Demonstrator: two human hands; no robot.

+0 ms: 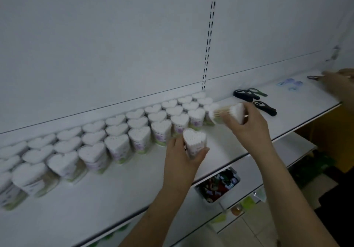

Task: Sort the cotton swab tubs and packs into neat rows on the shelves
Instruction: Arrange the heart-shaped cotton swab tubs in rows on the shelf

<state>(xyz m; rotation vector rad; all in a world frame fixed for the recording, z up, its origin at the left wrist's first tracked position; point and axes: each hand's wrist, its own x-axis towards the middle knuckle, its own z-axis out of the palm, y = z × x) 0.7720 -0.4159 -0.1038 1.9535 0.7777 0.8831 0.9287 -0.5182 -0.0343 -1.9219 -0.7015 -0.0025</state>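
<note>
Heart-shaped tubs [134,132] of cotton swabs stand upright in three slanting rows on the white shelf [118,185], running from 8 o'clock up toward 2 o'clock, where the rows end just beside the shelving upright. The front row stops short, and the gap at its 2 o'clock end is what the coming move seems to turn on.

The left hand [183,156] holds one upright tub [194,141] from below and behind, fingers and thumb curled round its wall, heart face up. It sits just at 4 o'clock of the nearest front-row tub, close to it but apart, so this grip is the nearer one to the open slot. The forearm comes up from 6 o'clock, the wrist about level.

The right hand [247,122] is closed round a swab pack [229,112] lying on its side, its long axis pointing from 3 o'clock to 9 o'clock, the cotton tips toward the end of the rows. That pack looks to need turning upright before it can join a row. The motion blur makes it hard to tell whether it touches the last tub.

Black-handled tools [249,95] lie on the shelf at 2 o'clock, well apart from the tubs.
</note>
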